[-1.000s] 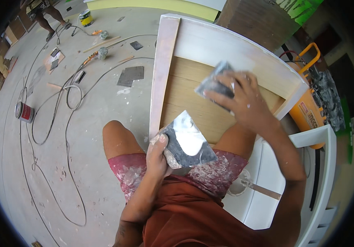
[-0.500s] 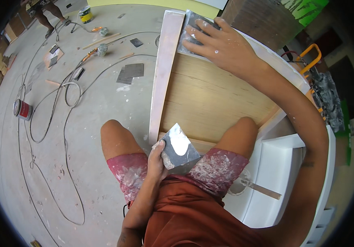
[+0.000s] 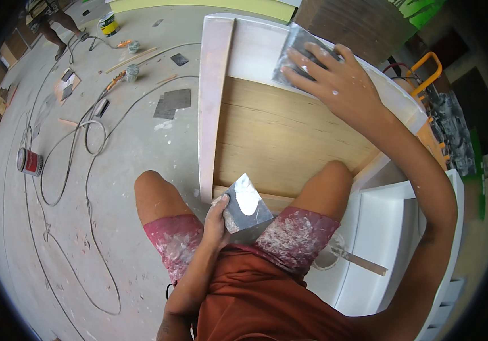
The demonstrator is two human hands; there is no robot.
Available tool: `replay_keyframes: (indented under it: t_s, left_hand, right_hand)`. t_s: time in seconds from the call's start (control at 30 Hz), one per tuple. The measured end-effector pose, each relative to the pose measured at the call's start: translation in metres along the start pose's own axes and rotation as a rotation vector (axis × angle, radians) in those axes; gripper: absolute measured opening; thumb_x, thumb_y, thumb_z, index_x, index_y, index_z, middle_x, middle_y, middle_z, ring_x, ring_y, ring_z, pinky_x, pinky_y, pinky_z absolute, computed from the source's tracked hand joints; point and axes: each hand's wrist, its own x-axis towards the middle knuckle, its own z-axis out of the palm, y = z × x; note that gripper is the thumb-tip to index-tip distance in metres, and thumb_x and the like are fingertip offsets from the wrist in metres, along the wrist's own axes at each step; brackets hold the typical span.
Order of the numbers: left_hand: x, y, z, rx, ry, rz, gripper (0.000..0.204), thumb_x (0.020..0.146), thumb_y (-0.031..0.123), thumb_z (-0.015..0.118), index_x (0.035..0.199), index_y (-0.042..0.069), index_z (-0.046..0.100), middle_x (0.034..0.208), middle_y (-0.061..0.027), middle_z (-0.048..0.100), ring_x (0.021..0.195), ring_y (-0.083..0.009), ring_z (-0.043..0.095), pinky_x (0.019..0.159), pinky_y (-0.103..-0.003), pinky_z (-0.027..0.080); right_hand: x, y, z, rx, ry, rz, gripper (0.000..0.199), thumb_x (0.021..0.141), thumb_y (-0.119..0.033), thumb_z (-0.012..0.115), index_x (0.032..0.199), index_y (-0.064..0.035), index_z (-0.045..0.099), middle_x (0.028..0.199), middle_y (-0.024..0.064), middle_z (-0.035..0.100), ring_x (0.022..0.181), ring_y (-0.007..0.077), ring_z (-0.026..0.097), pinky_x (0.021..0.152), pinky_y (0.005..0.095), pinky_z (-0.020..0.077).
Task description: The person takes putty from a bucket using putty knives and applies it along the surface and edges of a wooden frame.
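My left hand (image 3: 216, 220) grips a dark grey square putty plate (image 3: 259, 217) by its left edge, just above my lap. A glossy white blob of putty (image 3: 247, 196) lies on the plate's face. At the far side of a wooden panel (image 3: 292, 128) with raised white-coated borders, my right hand (image 3: 346, 85) presses a second thin grey putty plate (image 3: 287, 50), smeared with white, against the white far border strip (image 3: 255, 51). The fingers lie over the top of this plate; the thumb is hidden. The panel stands between and beyond my knees.
To the right lies a white curved piece (image 3: 369, 244) with a flat stick (image 3: 363, 263) over it. An orange-handled trolley (image 3: 428, 74) stands beyond. Cables (image 3: 88, 193), a paint can (image 3: 30, 162) and grey sheets (image 3: 172, 103) lie on the left floor. Another person's legs (image 3: 56, 34) show far left.
My right hand has slid its plate rightward along the far border, away from the left corner. My left hand holds its plate in nearly the same place.
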Motion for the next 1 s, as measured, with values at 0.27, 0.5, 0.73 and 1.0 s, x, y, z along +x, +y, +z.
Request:
replay_keyframes:
  t_s: [0.27, 0.5, 0.73, 1.0]
  left_hand:
    - [0.011, 0.002, 0.022, -0.015, -0.128, -0.038, 0.047, 0.098, 0.031, 0.052, 0.130, -0.003, 0.049, 0.118, -0.0163, 0.063, 0.107, -0.0258, 0.065, 0.094, -0.039, 0.052]
    - [0.004, 0.019, 0.057, -0.059, -0.113, -0.010, 0.048, 0.097, 0.037, 0.051, 0.131, 0.004, 0.049, 0.116, -0.0148, 0.064, 0.102, -0.0272, 0.066, 0.082, -0.042, 0.058]
    - [-0.020, 0.043, 0.106, -0.326, -0.059, 0.080, 0.044, 0.099, 0.037, 0.047, 0.127, 0.004, 0.051, 0.107, -0.0137, 0.066, 0.086, -0.0242, 0.069, 0.059, -0.040, 0.060]
    - [-0.051, 0.037, 0.059, -0.071, -0.198, 0.312, 0.051, 0.099, 0.035, 0.047, 0.132, -0.003, 0.046, 0.117, -0.0184, 0.064, 0.103, -0.0285, 0.066, 0.092, -0.041, 0.054]
  right_hand:
    - [-0.070, 0.013, -0.005, 0.043, -0.097, 0.126, 0.043, 0.085, -0.006, 0.057, 0.126, -0.0192, 0.058, 0.136, 0.0012, 0.056, 0.126, 0.0213, 0.050, 0.099, 0.0437, 0.0423]
    - [-0.076, -0.024, -0.068, 0.237, -0.385, 0.371, 0.047, 0.076, -0.004, 0.063, 0.122, -0.0153, 0.063, 0.131, 0.0093, 0.058, 0.120, 0.0303, 0.053, 0.097, 0.0470, 0.0418]
    - [-0.058, -0.135, -0.085, 1.618, 0.432, 0.263, 0.063, 0.073, -0.001, 0.076, 0.129, -0.0194, 0.056, 0.131, 0.0154, 0.047, 0.123, 0.0336, 0.048, 0.100, 0.0464, 0.0454]
    - [-0.024, -0.075, -0.035, 0.517, -0.002, 0.120, 0.050, 0.083, -0.007, 0.056, 0.130, -0.0263, 0.058, 0.129, 0.0093, 0.054, 0.120, 0.0315, 0.050, 0.097, 0.0472, 0.0412]
